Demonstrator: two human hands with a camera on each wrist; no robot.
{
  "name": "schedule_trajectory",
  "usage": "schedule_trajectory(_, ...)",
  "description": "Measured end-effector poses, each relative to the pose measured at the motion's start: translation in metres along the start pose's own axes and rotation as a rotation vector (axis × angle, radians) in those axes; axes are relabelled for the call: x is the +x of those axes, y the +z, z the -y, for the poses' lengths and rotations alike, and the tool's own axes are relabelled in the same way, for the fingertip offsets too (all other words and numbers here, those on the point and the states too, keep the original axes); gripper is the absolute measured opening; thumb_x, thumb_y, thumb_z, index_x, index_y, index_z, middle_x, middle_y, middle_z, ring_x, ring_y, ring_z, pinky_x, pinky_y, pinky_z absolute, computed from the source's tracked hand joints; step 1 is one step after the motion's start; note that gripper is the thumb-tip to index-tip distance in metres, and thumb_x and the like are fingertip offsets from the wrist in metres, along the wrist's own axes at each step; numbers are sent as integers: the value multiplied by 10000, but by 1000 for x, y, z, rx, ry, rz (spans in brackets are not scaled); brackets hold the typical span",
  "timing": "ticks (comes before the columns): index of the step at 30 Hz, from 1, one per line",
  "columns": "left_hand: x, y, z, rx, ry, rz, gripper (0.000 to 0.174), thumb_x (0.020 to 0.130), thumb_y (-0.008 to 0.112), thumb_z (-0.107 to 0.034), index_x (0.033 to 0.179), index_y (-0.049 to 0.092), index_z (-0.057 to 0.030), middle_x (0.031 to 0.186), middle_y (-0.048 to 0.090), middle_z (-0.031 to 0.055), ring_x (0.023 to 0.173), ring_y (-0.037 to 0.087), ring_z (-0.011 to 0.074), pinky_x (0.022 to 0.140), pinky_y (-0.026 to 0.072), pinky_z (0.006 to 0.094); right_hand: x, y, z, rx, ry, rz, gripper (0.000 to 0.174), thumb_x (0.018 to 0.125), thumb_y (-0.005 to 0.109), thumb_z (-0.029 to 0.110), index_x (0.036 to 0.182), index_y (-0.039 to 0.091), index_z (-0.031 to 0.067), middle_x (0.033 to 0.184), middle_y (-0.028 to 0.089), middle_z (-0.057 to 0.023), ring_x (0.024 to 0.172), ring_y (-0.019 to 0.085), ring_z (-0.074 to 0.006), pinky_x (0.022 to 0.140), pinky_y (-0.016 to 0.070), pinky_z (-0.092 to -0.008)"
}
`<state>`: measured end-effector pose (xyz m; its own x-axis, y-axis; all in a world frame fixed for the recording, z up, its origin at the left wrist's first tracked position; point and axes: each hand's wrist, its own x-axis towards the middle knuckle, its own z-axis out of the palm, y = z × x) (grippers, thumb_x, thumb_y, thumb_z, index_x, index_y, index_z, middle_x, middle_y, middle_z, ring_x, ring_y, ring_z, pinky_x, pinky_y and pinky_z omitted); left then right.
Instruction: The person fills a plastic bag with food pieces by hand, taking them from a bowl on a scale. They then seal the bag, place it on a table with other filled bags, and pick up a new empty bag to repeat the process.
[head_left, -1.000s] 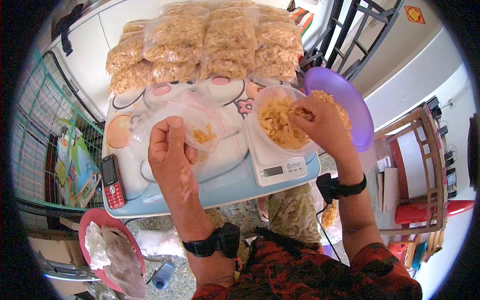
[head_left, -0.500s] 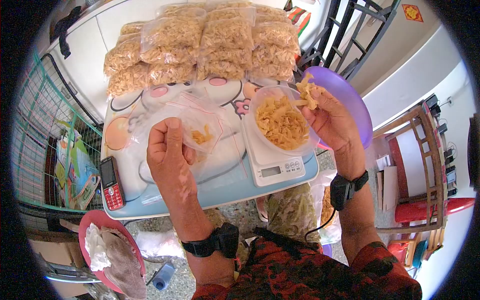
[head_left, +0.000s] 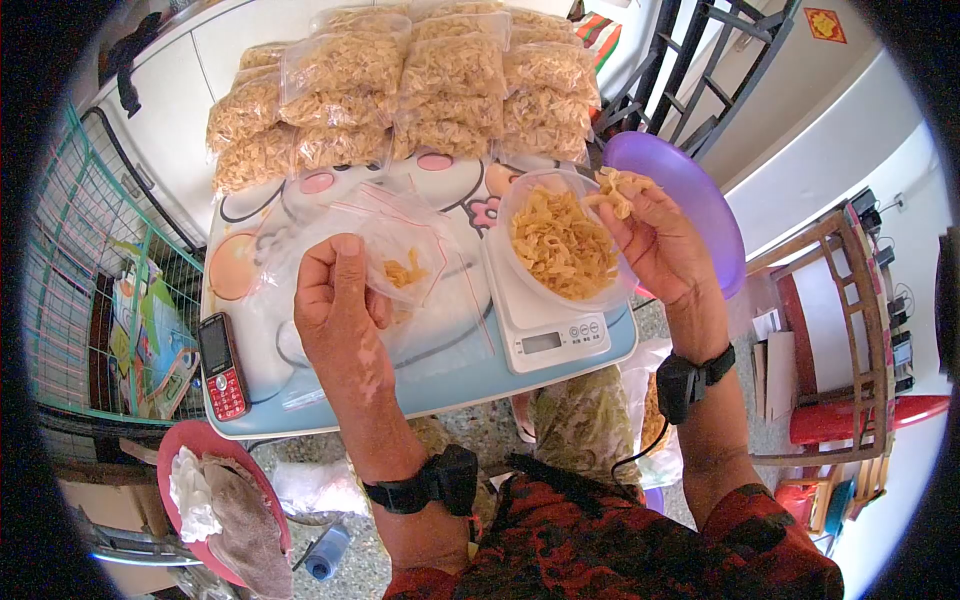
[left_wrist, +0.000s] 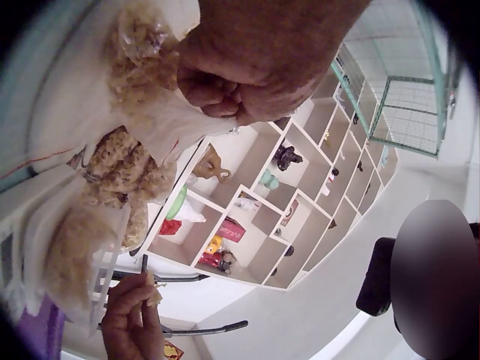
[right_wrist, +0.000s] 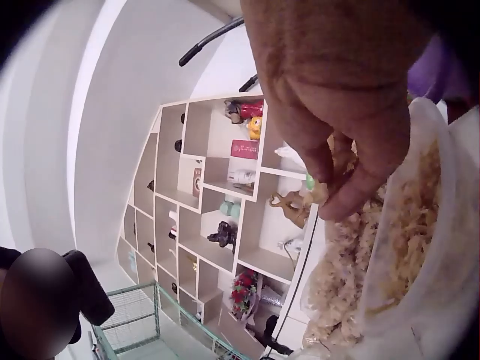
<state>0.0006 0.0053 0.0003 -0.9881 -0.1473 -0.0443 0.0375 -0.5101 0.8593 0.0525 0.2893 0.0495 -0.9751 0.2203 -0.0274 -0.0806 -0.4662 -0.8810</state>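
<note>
Table (head_left: 450, 375): a jolt could unsettle the stacked bags (head_left: 400, 90) at its rear. Purple basin (head_left: 705, 190): sits beside the bowl; misdirected pieces could fall between them. White scale (head_left: 565, 350): a knock could shift the bowl (head_left: 606, 293) of flakes it carries, disturbing the reading. Clear bag (head_left: 400, 285): the left grip (head_left: 343, 290) appears to pinch its edge; slackening could spill the few pieces inside. Flake cluster (head_left: 615, 192): pinched by the right grip (head_left: 665, 240) above the bowl's right rim; a loose pinch could scatter strands.
</note>
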Motion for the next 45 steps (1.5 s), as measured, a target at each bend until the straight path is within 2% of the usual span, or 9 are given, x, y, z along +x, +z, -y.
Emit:
schedule_trajectory(8, 0, 1, 2, -18, -33, 36, 131, 918, 629, -223, 902, 596, -97, 640, 476, -61, 466, 346, 23, 390, 252, 186, -10, 88, -8, -428, -256, 26, 201, 899, 628, 110, 1070, 598, 11, 960, 659, -59, 887, 654, -159, 796, 530, -246)
schedule_trajectory(10, 0, 1, 3, -17, -41, 34, 136, 918, 628, -228, 905, 596, -97, 644, 480, -61, 472, 352, 20, 393, 259, 183, -8, 110, -18, -601, -249, 119, 181, 916, 594, 58, 1092, 579, 20, 1039, 635, -95, 947, 636, -164, 808, 545, -272)
schedule_trajectory(15, 0, -4, -3, -30, -42, 36, 173, 921, 638, -239, 928, 580, -76, 647, 465, -53, 473, 357, 29, 416, 256, 198, -1, 144, -60, -1114, -591, 222, 135, 876, 634, 92, 994, 603, 34, 971, 640, -79, 801, 620, -144, 672, 498, -273)
schedule_trajectory(21, 1, -9, -9, -21, -46, 4, 165, 929, 628, -227, 930, 579, -69, 665, 486, -46, 479, 359, 26, 422, 271, 190, 7, 140, -80, -1322, -668, 486, 133, 843, 618, 124, 936, 592, 32, 864, 587, -135, 752, 596, -303, 655, 473, -369)
schedule_trajectory(27, -1, -10, -8, -20, -40, 100, 143, 941, 608, -203, 923, 587, -62, 667, 508, -38, 483, 371, 15, 419, 273, 180, 15, 152, -83, -1613, -456, 617, 154, 859, 564, 164, 929, 600, 31, 772, 604, -171, 754, 604, -356, 663, 454, -427)
schedule_trajectory(30, -4, -6, -10, 10, -53, 125, 148, 941, 608, -204, 920, 588, -59, 652, 505, -38, 479, 369, 13, 416, 272, 178, 15, 153, -80, -1618, -415, 649, 163, 860, 552, 151, 934, 592, 11, 771, 610, -203, 746, 601, -376, 668, 453, -434)
schedule_trajectory(36, 2, -14, -7, -9, -55, 36, 155, 924, 614, -226, 922, 590, -73, 651, 505, -38, 489, 401, 33, 412, 287, 194, 4, 151, -62, -1149, -265, 485, 228, 868, 565, 120, 1063, 593, 6, 913, 647, -126, 900, 651, -219, 794, 500, -316)
schedule_trajectory(40, 3, -12, -6, -76, -56, 12, 147, 932, 612, -204, 919, 586, -59, 641, 493, -39, 471, 386, 29, 409, 277, 189, -4, 148, -65, -917, -202, 474, 216, 877, 584, 181, 980, 583, -9, 903, 642, -194, 947, 659, -302, 797, 523, -354)
schedule_trajectory(45, -2, -6, -8, -56, -52, 55, 143, 932, 620, -189, 921, 587, -50, 649, 509, -34, 462, 373, 22, 404, 267, 181, 9, 143, -88, -1119, -418, 518, 132, 834, 579, 125, 880, 572, 1, 846, 623, -191, 845, 638, -352, 711, 512, -404)
